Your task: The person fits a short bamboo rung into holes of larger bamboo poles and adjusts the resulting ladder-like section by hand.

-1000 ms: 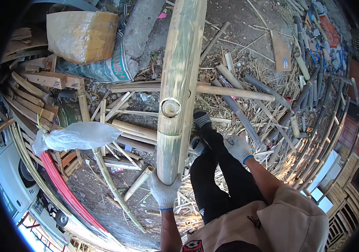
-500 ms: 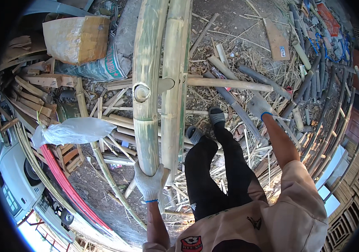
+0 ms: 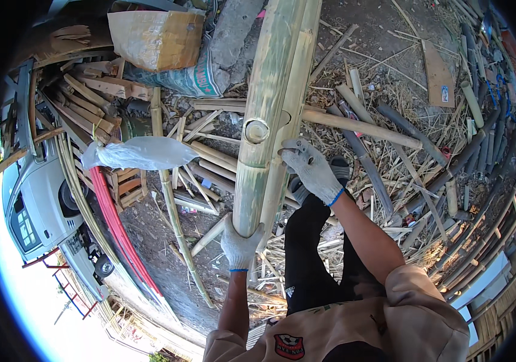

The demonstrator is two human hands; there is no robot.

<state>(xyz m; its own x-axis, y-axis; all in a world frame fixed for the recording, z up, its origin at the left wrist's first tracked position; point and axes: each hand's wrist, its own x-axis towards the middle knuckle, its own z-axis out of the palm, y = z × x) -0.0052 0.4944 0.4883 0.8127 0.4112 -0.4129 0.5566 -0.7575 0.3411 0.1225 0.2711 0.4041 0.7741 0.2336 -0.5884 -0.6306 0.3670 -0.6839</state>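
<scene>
Two thick bamboo poles lie side by side, running away from me. The nearer-left bamboo pole [image 3: 270, 78] is green and pale, with a round hole through which a crosspiece end [image 3: 256, 131] shows. My left hand [image 3: 241, 244], in a grey-white knit glove, is closed around its near end. Beside it, the second bamboo pole [image 3: 297, 81] has a rounded notch in its edge. My right hand [image 3: 313, 167], gloved with a blue cuff, is at that pole's right side, fingers loosely bent and apart near the edge, holding nothing I can see.
A bamboo crosspiece [image 3: 363, 128] lies across under the poles. Bamboo offcuts and straw litter the ground to the right. At the left are a clear plastic bag [image 3: 143, 152], stacked wood scraps [image 3: 83, 102], a cardboard box [image 3: 155, 39], red pipes [image 3: 119, 223] and a parked truck [image 3: 43, 193].
My right hand has moved left from over the scattered bamboo to the side of the poles. My left hand keeps hold of the pole's end. The whole view has shifted, moving the poles rightward.
</scene>
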